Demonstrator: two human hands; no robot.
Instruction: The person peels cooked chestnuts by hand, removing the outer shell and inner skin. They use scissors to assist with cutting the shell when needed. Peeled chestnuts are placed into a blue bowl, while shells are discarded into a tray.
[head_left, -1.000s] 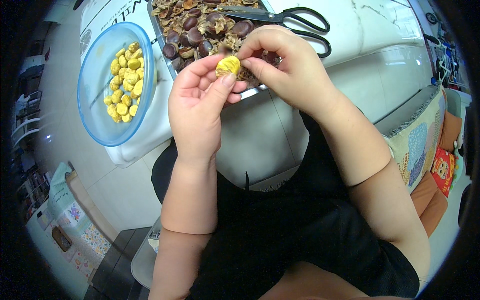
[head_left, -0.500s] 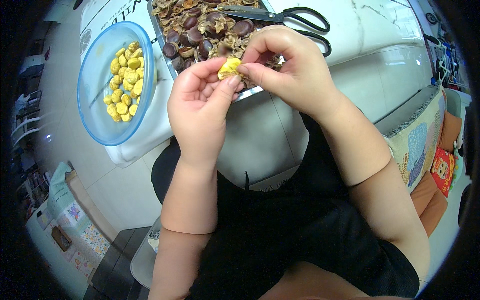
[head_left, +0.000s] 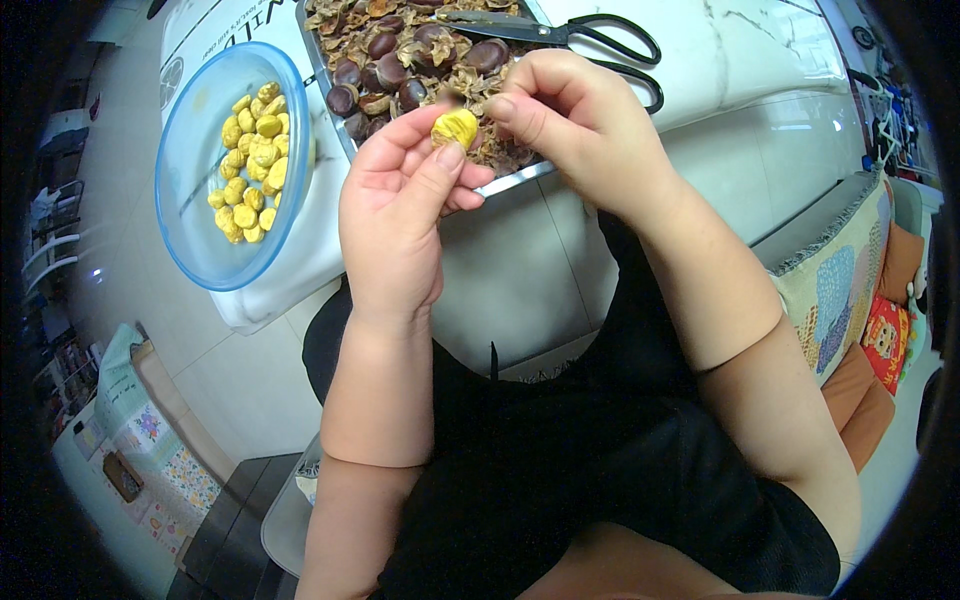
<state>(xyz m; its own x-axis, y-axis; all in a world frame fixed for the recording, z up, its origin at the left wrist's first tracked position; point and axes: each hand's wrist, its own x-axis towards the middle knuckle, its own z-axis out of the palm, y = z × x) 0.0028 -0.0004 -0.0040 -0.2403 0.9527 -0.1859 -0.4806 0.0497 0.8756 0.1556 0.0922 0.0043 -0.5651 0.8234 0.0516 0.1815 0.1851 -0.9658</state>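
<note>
The left hand [head_left: 392, 215] holds a yellow peeled nut [head_left: 455, 128] just above the near edge of a metal tray [head_left: 517, 181], its thumb and forefinger pinching the nut while the other fingers curl loosely below; gripped low like this, most of the nut's rounded face is left bare and turned up, probably so it can be seen and reached. The right hand [head_left: 600, 130] hangs just beside it, apart from the nut, with the thumb tip close to the bent forefinger and the rest folded in; whether any scrap is pinched there cannot be told. Both hands stay over the tray's near side, which presumably lets bits drop among the shell pieces [head_left: 336, 22] and glossy brown chestnuts [head_left: 390, 72] heaped in it. Black-handled scissors [head_left: 553, 34] lie across the tray's right edge, blades over the heap and handles out on the pale surface [head_left: 725, 70], likely so that they can be picked up from the right. A clear blue-rimmed bowl [head_left: 185, 205] stands by the near left corner of the surface, beside the tray's left edge; the yellow nuts [head_left: 264, 155] in it are apparently set apart to stay free of shell.
</note>
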